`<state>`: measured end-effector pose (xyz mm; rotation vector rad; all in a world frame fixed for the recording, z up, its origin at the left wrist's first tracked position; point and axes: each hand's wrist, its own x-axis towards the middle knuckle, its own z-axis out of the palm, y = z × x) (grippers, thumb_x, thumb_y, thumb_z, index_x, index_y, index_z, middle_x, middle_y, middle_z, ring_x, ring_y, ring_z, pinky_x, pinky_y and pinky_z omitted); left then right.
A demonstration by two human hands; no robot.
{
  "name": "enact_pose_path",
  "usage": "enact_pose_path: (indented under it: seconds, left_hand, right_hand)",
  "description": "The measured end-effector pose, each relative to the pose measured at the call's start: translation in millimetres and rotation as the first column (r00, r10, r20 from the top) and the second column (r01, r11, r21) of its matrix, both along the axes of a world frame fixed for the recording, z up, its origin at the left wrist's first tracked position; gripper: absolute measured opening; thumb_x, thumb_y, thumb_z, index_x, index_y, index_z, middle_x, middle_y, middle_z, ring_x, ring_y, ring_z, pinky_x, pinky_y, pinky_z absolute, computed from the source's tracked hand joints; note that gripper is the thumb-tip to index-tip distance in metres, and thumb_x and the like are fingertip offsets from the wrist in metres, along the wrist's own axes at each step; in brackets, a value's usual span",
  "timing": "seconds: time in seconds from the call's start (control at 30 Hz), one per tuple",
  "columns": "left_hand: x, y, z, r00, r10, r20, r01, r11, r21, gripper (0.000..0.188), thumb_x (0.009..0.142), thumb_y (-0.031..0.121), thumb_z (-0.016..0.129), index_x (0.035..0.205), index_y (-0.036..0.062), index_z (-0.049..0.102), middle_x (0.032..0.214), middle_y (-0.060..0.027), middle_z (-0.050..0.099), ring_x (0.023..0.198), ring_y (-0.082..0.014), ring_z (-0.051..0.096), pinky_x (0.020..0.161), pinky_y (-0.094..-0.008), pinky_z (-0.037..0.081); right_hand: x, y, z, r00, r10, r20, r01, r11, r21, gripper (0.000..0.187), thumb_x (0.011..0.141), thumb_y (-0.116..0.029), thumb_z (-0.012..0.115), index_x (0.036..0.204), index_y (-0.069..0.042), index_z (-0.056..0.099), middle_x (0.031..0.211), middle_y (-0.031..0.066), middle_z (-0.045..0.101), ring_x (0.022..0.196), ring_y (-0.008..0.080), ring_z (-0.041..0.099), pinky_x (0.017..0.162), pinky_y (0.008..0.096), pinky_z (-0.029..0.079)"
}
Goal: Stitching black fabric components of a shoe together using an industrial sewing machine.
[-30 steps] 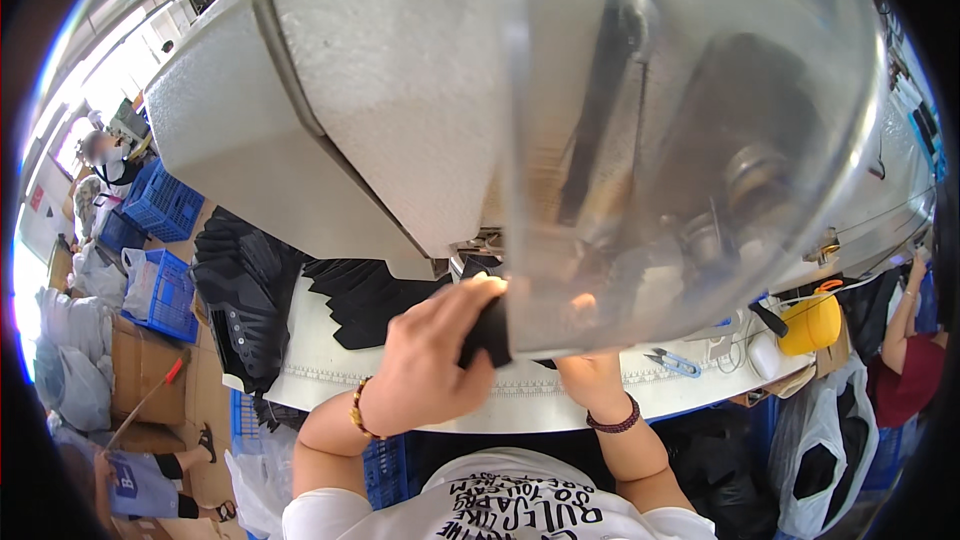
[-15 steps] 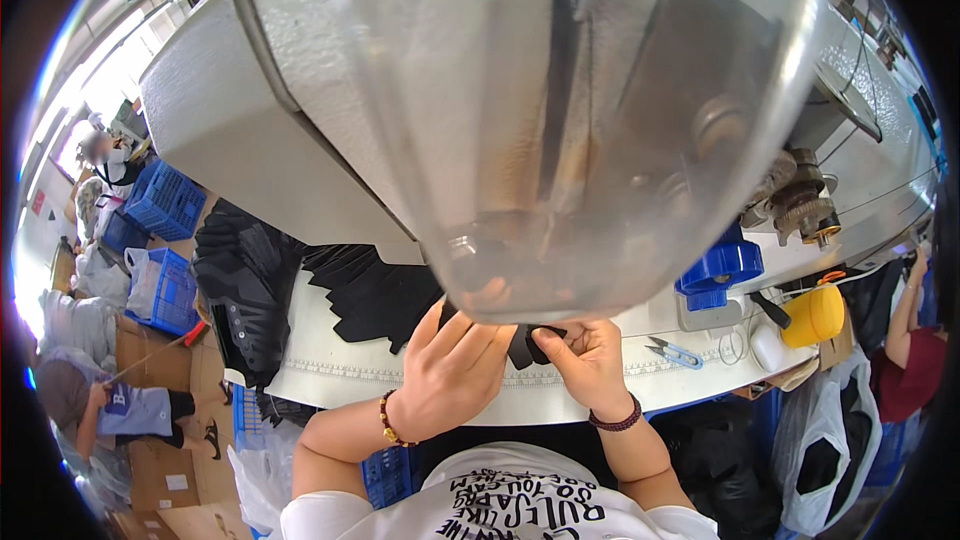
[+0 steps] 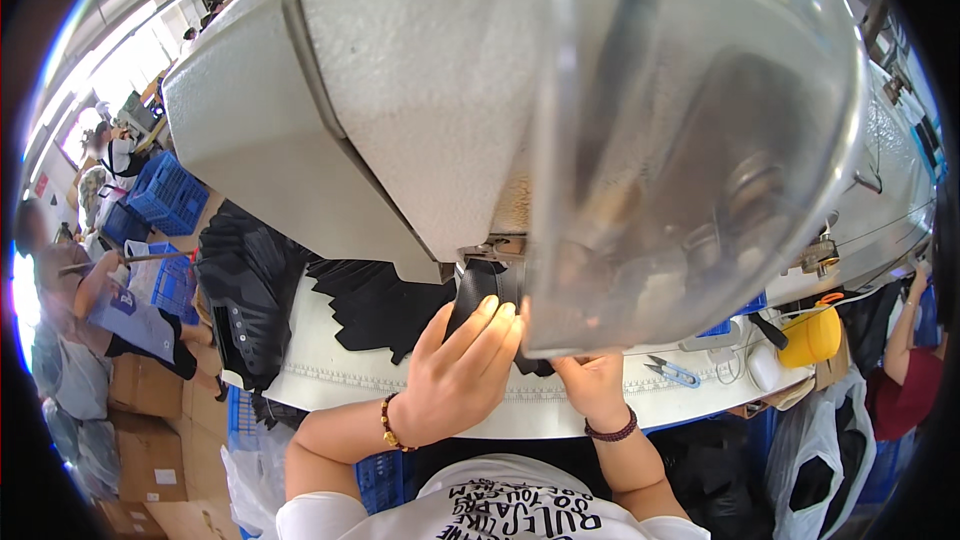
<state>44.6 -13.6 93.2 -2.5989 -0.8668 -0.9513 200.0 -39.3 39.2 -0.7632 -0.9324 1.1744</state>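
A black piece lies under the head of a sewing machine; its material may be leather or fabric. My left hand rests on it, fingers stretched out and pressed down close below the needle area. To the right, my right hand pinches the near edge of the same piece with its thumb. Its other fingers are partly hidden behind the clear shield. More black cut pieces lie fanned out on the white table, left of my left hand.
Blue-handled thread snips and a yellow container are on the table's right. A black stack sits at its left edge. Blue crates and cartons stand on the left floor. Co-workers are at both sides.
My left hand has brought the black piece under the machine head, its fingers now flatter on it. My right hand has shifted slightly down. The view has turned, and a person at left has moved.
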Motion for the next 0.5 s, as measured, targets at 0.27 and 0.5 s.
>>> enact_pose_path:
  seconds: [0.27,0.5]
  left_hand:
    - [4,7,12,0.999,0.002,-0.039,-0.001,1.000,0.019,0.029,0.060,0.005,0.058,0.087,-0.0020,0.062,0.093,-0.0102,0.057,0.091,-0.0215,0.056,0.080,-0.0379,0.043]
    - [4,16,13,1.000,-0.005,-0.022,0.006,0.999,0.037,0.028,0.060,0.004,0.058,0.087,-0.0013,0.061,0.092,-0.0096,0.057,0.091,-0.0213,0.056,0.079,-0.0370,0.044]
  right_hand:
    - [12,9,-1,0.951,-0.026,0.308,-0.007,0.994,0.106,0.030,0.081,-0.002,0.058,0.109,0.001,0.048,0.093,0.0064,0.059,0.073,0.0098,0.059,0.055,0.0207,0.050]
    - [9,16,2,0.989,0.003,0.146,-0.004,1.000,0.008,0.023,0.079,-0.001,0.059,0.101,0.001,0.054,0.086,0.0058,0.060,0.069,0.0089,0.059,0.050,0.0209,0.050]
